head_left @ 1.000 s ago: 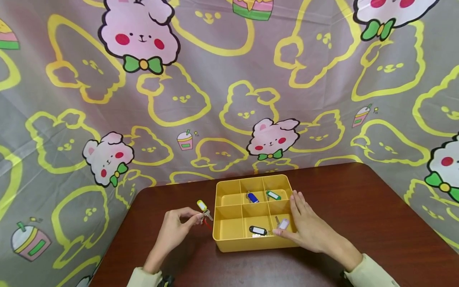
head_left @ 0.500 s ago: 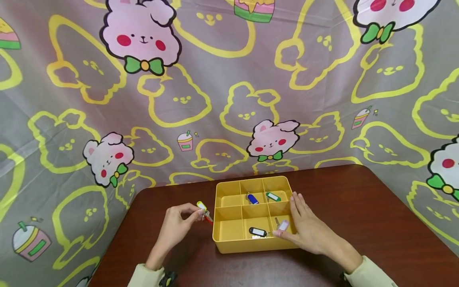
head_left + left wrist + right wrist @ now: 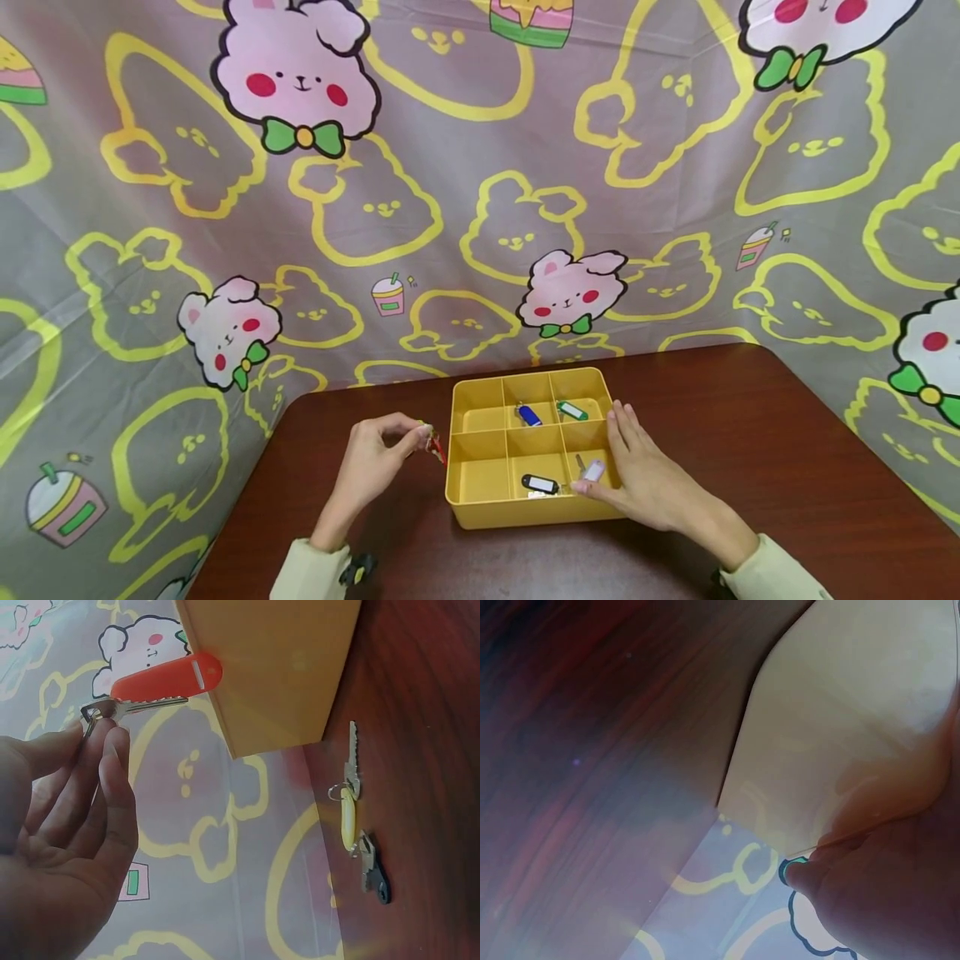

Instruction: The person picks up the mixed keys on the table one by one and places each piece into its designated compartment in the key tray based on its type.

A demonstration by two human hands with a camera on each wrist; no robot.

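Observation:
My left hand (image 3: 375,458) pinches the ring of a key (image 3: 154,705) with a red tag (image 3: 165,679), held just left of the yellow box (image 3: 480,482). My right hand (image 3: 651,485) rests on the box's right side, fingers straight along the rim and thumb at the front edge. The box has several compartments. A blue-tagged key (image 3: 528,415) lies in the back middle one and a green-tagged key (image 3: 572,410) in the back right. At the front, a black-framed tag (image 3: 540,484) lies in the middle and a pale purple tag (image 3: 593,471) on the right, beside my thumb.
On the dark wooden table (image 3: 697,400) by the box, the left wrist view shows a yellow-tagged key (image 3: 348,817) and a dark-tagged key (image 3: 379,877). A cartoon-print curtain (image 3: 450,208) hangs behind the table.
My left hand has shifted slightly right and up. The red tag now hangs from it beside the box wall, and the yellow tag is mostly hidden behind the fingers. My right hand has stayed put.

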